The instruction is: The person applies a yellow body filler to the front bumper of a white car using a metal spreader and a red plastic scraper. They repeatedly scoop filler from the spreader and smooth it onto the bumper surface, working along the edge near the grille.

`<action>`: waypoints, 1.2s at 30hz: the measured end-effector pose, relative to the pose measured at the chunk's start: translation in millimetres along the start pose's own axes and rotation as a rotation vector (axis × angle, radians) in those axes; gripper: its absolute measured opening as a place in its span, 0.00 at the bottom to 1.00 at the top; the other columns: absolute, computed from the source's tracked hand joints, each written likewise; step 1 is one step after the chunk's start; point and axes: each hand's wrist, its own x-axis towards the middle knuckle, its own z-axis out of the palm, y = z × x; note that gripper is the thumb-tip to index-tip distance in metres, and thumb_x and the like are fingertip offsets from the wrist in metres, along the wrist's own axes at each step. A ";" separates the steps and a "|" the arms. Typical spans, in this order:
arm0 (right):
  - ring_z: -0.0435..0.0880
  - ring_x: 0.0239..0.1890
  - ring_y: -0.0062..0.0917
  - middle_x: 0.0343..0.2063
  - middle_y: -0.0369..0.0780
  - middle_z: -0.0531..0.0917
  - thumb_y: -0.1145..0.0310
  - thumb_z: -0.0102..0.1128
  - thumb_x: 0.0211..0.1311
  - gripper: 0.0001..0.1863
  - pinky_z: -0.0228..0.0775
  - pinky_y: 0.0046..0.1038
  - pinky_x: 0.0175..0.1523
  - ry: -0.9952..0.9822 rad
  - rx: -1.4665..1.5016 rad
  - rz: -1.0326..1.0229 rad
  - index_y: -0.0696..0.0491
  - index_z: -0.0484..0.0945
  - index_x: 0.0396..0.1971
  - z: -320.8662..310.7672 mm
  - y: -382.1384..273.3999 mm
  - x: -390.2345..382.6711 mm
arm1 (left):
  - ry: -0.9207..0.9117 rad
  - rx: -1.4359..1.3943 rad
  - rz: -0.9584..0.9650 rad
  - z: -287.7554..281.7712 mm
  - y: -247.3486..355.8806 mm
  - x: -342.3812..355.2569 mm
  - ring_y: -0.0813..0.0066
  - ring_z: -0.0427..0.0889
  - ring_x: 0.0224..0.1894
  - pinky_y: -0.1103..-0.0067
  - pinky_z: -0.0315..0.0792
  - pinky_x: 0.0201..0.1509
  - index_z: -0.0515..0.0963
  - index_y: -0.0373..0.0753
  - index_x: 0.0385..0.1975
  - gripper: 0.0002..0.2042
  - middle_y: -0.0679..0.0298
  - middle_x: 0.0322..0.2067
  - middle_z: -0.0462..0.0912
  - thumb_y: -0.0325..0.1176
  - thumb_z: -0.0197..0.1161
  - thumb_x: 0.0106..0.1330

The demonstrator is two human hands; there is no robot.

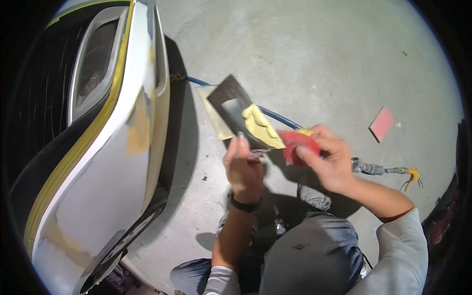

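Note:
My left hand [243, 167] grips a dark metal plate [223, 96] from below, tilted, with a pale cream sheet or spreader [211, 118] behind it. A mound of pale yellow paste [260, 128] lies along the plate's right side. My right hand [329, 157] is closed on a red flexible spreader [295, 140], with yellow paste near its upper edge. The spreader meets or overlaps the plate's lower right corner; whether they touch is unclear.
At left stands a white bumper or body panel [98, 187] with yellow masking tape and patched areas. A blue hose [282, 118] crosses the concrete floor [314, 49]. At right lie a pink pad [381, 123] and a tool or coupler [373, 168]. My knees are below.

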 end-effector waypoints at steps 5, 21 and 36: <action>0.79 0.36 0.17 0.37 0.38 0.82 0.73 0.67 0.66 0.07 0.71 0.21 0.38 -0.093 -0.016 -0.159 0.59 0.88 0.39 0.2 2.9 0.9 | -0.035 -0.018 0.023 7.0 -1.7 0.2 0.81 0.83 0.26 0.79 0.81 0.39 0.75 0.34 0.40 0.07 0.67 0.24 0.81 0.31 0.56 0.79; 0.80 0.33 0.23 0.33 0.40 0.83 0.77 0.66 0.62 0.09 0.71 0.26 0.41 -0.003 -0.084 -0.046 0.61 0.86 0.42 -18.4 13.5 9.2 | -0.026 0.090 0.072 -2.8 5.1 9.0 0.81 0.85 0.29 0.78 0.84 0.39 0.77 0.33 0.44 0.09 0.67 0.28 0.82 0.33 0.57 0.78; 0.81 0.44 0.28 0.36 0.34 0.84 0.65 0.65 0.58 0.09 0.72 0.32 0.53 -0.530 -0.752 -0.656 0.50 0.87 0.36 -22.5 -9.2 52.3 | -0.029 0.310 0.112 -19.3 20.2 11.2 0.80 0.83 0.36 0.79 0.82 0.39 0.80 0.27 0.47 0.13 0.63 0.39 0.86 0.32 0.58 0.78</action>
